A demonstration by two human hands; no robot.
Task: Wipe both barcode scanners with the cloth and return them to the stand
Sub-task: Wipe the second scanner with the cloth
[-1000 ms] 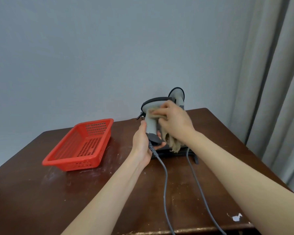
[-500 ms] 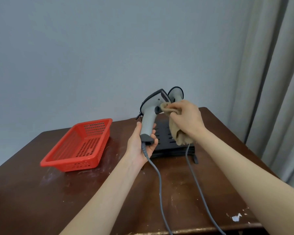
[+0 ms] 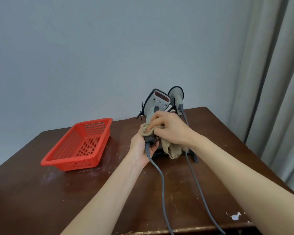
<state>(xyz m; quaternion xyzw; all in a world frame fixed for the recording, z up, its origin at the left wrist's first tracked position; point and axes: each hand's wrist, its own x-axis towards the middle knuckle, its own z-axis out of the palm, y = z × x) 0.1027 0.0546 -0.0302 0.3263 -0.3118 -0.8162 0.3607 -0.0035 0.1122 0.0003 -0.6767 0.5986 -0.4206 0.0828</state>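
Note:
My left hand (image 3: 141, 146) grips the base of the handle of a grey barcode scanner (image 3: 157, 102), held upright above the table with its red window facing me. My right hand (image 3: 171, 128) holds a tan cloth (image 3: 171, 150) wrapped round the scanner's handle, just above my left hand; the cloth's loose end hangs down. A second grey scanner (image 3: 176, 94) sits on the black stand (image 3: 194, 157) right behind. The stand is mostly hidden by my hands and the cloth.
A red perforated plastic basket (image 3: 80, 146) stands on the dark wooden table (image 3: 41, 192) to the left. Two grey cables (image 3: 162, 182) run from the scanners over the table's front edge. Grey curtains (image 3: 270, 82) hang at the right.
My right hand with the cloth has slid down from the scanner's head to its handle. The scanner has turned so its window faces me.

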